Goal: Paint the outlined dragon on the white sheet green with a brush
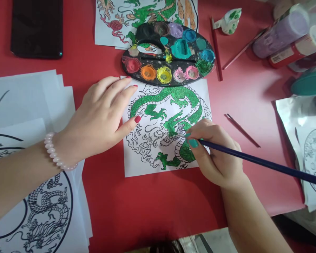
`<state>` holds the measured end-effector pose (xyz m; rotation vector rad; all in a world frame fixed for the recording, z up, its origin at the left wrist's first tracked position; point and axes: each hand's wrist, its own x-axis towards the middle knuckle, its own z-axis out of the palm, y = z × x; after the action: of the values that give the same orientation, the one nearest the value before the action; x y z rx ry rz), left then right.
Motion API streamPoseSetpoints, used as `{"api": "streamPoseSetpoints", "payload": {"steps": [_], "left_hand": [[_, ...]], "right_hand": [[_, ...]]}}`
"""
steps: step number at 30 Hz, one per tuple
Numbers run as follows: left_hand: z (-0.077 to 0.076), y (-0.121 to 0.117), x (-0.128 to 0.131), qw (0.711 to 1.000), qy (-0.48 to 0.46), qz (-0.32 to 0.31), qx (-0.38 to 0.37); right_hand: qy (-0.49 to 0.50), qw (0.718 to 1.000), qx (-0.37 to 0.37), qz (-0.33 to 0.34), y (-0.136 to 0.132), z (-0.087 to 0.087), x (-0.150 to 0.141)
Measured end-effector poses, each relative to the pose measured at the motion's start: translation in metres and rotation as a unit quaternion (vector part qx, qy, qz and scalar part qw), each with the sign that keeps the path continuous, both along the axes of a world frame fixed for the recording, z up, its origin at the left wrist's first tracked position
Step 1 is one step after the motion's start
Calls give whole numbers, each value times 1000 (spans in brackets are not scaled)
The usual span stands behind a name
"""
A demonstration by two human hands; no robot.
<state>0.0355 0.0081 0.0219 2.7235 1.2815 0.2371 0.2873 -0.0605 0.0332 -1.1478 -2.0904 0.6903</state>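
Note:
A white sheet with a dragon drawing [158, 147], partly painted green, lies on the red table [152, 211]. My left hand [102, 116] rests flat on the sheet's left edge, fingers stretched out, a pink bead bracelet [54, 153] on the wrist. My right hand [216, 154] pinches a dark blue paintbrush [258, 162], its tip touching the green dragon near the middle of the sheet. A black oval palette [168, 52] with several wells of colour overlaps the sheet's top edge.
Stacked dragon printouts [28, 116] lie at left, another painted sheet [116, 17] behind the palette. A black phone [37, 28] sits top left. Loose red brushes [216, 49] and a thin brush [242, 130] lie right of the sheet. Paint tubes [281, 33] and a plastic-sleeved drawing [308, 147] crowd the right.

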Motion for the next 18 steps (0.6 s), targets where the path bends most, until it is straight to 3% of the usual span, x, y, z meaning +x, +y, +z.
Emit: {"api": "streamPoseSetpoints", "payload": {"steps": [18], "left_hand": [[2, 0, 0, 1000, -10, 8, -26]], "right_hand": [[-11, 1000, -13, 0, 1, 2, 0]]}}
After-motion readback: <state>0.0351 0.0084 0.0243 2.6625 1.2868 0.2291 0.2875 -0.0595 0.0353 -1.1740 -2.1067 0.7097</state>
